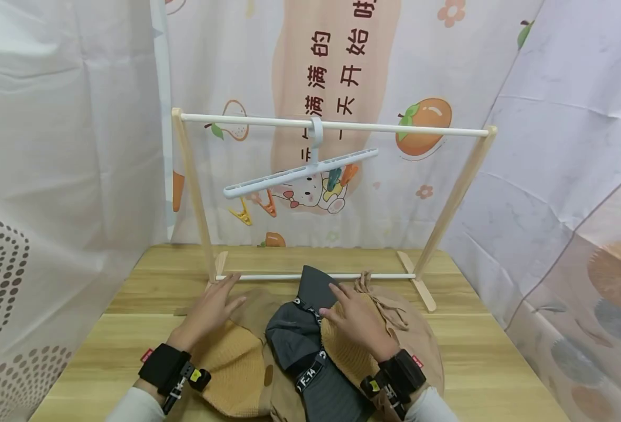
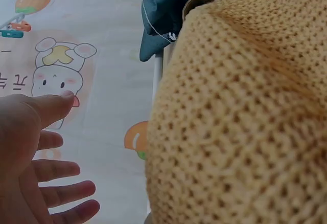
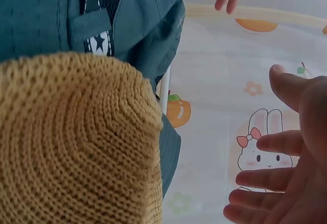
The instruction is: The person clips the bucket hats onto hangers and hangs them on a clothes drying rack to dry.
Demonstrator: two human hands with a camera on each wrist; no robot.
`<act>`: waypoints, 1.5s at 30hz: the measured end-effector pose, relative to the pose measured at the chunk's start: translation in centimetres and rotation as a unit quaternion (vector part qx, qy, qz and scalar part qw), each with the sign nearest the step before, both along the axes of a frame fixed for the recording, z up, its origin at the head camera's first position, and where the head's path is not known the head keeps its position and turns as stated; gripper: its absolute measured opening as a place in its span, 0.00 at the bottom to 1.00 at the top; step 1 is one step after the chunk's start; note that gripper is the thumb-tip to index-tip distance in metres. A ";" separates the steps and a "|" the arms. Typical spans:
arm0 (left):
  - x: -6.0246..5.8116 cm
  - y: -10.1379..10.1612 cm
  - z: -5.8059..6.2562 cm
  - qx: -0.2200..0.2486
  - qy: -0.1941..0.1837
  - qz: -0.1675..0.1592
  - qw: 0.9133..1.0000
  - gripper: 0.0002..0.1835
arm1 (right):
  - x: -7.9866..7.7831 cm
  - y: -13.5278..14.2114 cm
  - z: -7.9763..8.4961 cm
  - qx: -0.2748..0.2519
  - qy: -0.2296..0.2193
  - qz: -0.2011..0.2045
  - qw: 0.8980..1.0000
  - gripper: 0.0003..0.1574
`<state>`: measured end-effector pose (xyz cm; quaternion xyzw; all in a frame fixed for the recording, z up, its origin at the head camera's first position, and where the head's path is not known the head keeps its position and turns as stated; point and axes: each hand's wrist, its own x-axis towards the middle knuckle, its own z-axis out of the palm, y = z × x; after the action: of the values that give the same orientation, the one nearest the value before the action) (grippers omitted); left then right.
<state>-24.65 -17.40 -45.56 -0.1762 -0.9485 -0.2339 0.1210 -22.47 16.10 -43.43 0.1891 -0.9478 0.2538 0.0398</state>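
Note:
Several hats lie piled at the near edge of the wooden table. A dark grey cap with a printed strap lies in the middle, between two mustard knitted hats. My left hand rests flat, fingers straight, by the left knitted hat. My right hand lies flat with straight fingers on the right knitted hat, touching the cap. In the left wrist view the left hand is spread beside the knit. The right wrist view shows the right hand spread, with the knit and cap.
A small wooden drying rack stands at the back of the table. A white hanger with coloured clips hangs from its top rail. A tan cloth hat with ties lies at the right. Printed curtains close in all sides.

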 end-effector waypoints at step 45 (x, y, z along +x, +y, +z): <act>0.9 -0.9 -1.2 -0.028 0.052 -0.038 0.998 0.21 | 0.9 -5.3 0.6 -0.001 0.028 0.061 0.998 0.35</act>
<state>-23.74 -18.26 -46.73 -0.2272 -0.9397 -0.2020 0.1566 -21.57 10.81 -42.87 0.2541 -0.9326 0.2511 0.0513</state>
